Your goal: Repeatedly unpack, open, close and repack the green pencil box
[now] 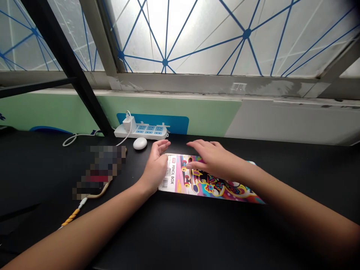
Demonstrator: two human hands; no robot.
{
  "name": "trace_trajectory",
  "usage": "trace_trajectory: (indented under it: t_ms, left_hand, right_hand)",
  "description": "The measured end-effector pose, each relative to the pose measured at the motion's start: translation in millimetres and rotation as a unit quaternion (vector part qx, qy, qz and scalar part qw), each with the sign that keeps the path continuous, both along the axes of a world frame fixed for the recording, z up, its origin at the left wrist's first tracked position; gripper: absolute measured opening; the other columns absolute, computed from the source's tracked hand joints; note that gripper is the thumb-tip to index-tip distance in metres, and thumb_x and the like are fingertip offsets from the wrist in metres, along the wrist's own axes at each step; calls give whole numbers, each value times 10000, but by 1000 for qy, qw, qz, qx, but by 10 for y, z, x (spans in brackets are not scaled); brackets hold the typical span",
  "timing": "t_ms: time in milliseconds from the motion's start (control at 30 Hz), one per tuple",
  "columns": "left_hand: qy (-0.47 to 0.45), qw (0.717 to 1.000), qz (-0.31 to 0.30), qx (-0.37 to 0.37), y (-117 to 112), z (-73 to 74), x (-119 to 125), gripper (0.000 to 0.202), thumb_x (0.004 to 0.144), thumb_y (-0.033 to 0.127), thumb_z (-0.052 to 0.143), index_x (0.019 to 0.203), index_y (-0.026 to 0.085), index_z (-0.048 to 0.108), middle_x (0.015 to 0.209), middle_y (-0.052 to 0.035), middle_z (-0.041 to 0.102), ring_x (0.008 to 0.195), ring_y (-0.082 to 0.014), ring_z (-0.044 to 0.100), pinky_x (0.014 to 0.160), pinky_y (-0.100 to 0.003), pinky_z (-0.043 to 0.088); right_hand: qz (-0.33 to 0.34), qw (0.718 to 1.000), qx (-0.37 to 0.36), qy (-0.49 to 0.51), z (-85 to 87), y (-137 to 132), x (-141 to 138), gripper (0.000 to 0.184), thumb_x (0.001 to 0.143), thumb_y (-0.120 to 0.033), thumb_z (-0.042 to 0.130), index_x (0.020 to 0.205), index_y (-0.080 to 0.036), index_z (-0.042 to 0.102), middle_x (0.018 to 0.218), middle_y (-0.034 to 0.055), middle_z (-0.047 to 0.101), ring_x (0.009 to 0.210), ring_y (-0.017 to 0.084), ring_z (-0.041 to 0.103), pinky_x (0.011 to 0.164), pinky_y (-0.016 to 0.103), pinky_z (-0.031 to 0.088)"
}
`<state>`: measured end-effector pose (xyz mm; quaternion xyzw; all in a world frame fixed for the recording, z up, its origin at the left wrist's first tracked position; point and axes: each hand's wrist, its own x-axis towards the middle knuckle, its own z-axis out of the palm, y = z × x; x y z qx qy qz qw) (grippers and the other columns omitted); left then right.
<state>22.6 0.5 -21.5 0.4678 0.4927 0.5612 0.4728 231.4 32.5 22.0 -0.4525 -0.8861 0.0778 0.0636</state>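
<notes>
A flat, colourful pencil box lies on the black desk, with a white label end reading "PENCIL BOX" and a barcode. My left hand rests at that white end, partly over its corner, fingers curled and holding nothing. My right hand lies over the far part of the box with its fingers spread, and the fingertips seem to touch the printed cover. The hand hides the box's far edge.
A white power strip with a plugged-in charger and a white oval mouse stand at the back. To the left lies a pixelated object with a yellow-braided cable. A black metal post crosses the window behind.
</notes>
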Motion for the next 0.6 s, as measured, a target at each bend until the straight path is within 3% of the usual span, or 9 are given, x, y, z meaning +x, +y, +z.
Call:
trace_trajectory:
  t_ms: [133, 200, 300, 467, 600]
  left_hand:
    - [-55, 997, -39, -41, 32, 29, -20, 603, 799, -21, 465, 1320, 280, 507, 1339, -98, 640, 1304, -256, 598, 881, -377, 571]
    - [-81, 994, -43, -58, 43, 44, -34, 574, 815, 2, 510, 1317, 280, 524, 1279, -102, 659, 1222, -272, 652, 756, -325, 596]
    - [-93, 992, -40, -73, 59, 55, -55, 515, 823, 32, 570, 1281, 267, 577, 1216, -98, 670, 1107, -256, 701, 699, -293, 609]
    - [-62, 992, -28, -104, 77, 81, -69, 447, 858, 95, 624, 1271, 267, 613, 1163, -73, 679, 704, -144, 709, 571, -258, 593]
    - [-36, 990, -6, -140, 82, 127, -56, 366, 896, 129, 617, 1245, 239, 610, 1193, -83, 687, 648, -133, 703, 533, -247, 581]
  right_hand:
    - [-80, 996, -21, 26, -164, -140, 716, 691, 929, -723, 453, 1408, -238, 566, 1463, 135, 601, 1314, 387, 560, 1131, 587, 360]
    - [-138, 986, -64, 61, -232, -203, 1075, 658, 942, -719, 420, 1352, -237, 598, 1391, 138, 651, 1250, 365, 610, 1051, 538, 470]
    - [-185, 974, -74, 104, -238, -272, 1413, 630, 930, -716, 440, 1285, -231, 629, 1303, 152, 695, 1147, 366, 663, 940, 524, 549]
    - [-137, 974, -106, 145, -153, -383, 1307, 450, 960, -632, 493, 1126, -260, 685, 1119, 107, 762, 967, 314, 716, 794, 453, 589]
    - [-146, 968, -142, 148, -168, -439, 1147, 422, 958, -623, 523, 1069, -248, 683, 996, 81, 771, 836, 267, 717, 663, 379, 562]
